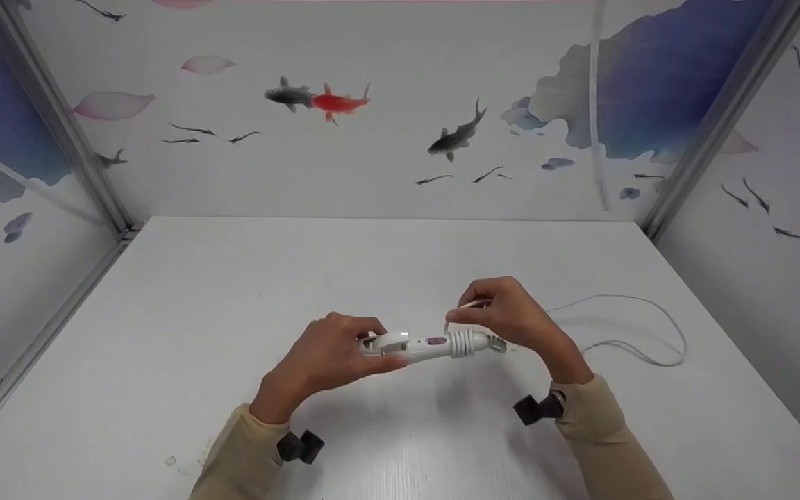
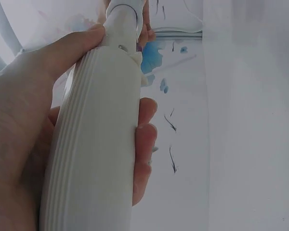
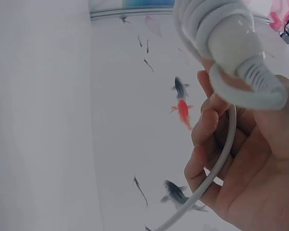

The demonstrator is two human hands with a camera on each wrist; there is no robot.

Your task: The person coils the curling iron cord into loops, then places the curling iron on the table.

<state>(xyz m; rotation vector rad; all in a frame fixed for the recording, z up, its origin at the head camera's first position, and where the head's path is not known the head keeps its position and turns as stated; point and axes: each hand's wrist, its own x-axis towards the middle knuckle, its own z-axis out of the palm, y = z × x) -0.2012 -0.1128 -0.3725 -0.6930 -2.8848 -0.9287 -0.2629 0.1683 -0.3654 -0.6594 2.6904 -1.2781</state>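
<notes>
A white hair curling iron (image 1: 422, 349) is held above the table, with a small purple switch (image 1: 436, 341) on its handle. My left hand (image 1: 327, 353) grips its wide ridged body (image 2: 96, 139), thumb on one side and fingers on the other. White power cord (image 1: 462, 343) is coiled several times round the handle near its tail end. My right hand (image 1: 511, 312) pinches the cord just above those coils. In the right wrist view the cord (image 3: 228, 144) runs across the curled fingers, and the handle's tail (image 3: 236, 43) hangs close by.
A loose loop of cord (image 1: 683, 340) trails to the right of my right hand. The white table (image 1: 233, 278) is bordered by printed panels (image 1: 386, 167) at the back and both sides. Small marks (image 1: 171, 460) show on the tabletop at the front left.
</notes>
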